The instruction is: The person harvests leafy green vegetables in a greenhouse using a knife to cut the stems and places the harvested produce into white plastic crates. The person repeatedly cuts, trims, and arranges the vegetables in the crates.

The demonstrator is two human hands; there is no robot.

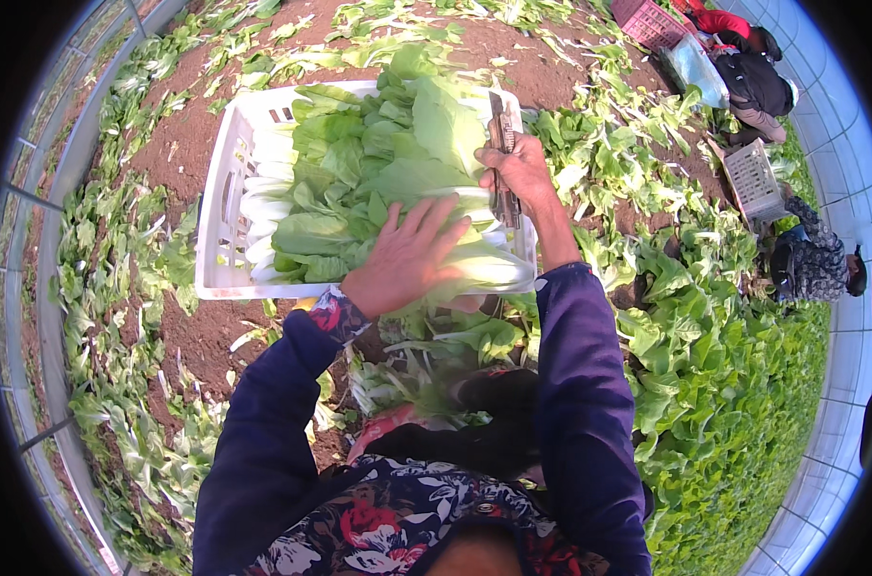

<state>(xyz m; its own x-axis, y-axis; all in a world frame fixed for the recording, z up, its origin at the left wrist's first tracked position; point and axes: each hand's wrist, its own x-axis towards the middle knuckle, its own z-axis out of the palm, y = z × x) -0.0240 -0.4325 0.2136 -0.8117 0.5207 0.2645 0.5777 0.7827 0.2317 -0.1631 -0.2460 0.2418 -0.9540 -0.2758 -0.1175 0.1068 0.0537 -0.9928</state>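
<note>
A white plastic crate (213, 216) in front of me is filled with leafy greens (335, 165), their pale stalks (263, 223) lined up along its left side. My left hand (407, 259) lies palm down over the greens near the front rim, fingers spread. At the crate's right end, my right hand (519, 169) grips a dark, worn knife-like tool (506, 205) by its middle. Its exact kind is hard to tell. Just right of my left hand lies a head of greens with a thick white base (497, 268).
Cut leaves litter the brown soil (169, 155) all around. Standing greens (724, 403) grow at right. People (756, 83) work at upper right near a pink crate (648, 25); another person (814, 252) is beside a pale crate (753, 180). Greenhouse sheeting (850, 187) bounds the right.
</note>
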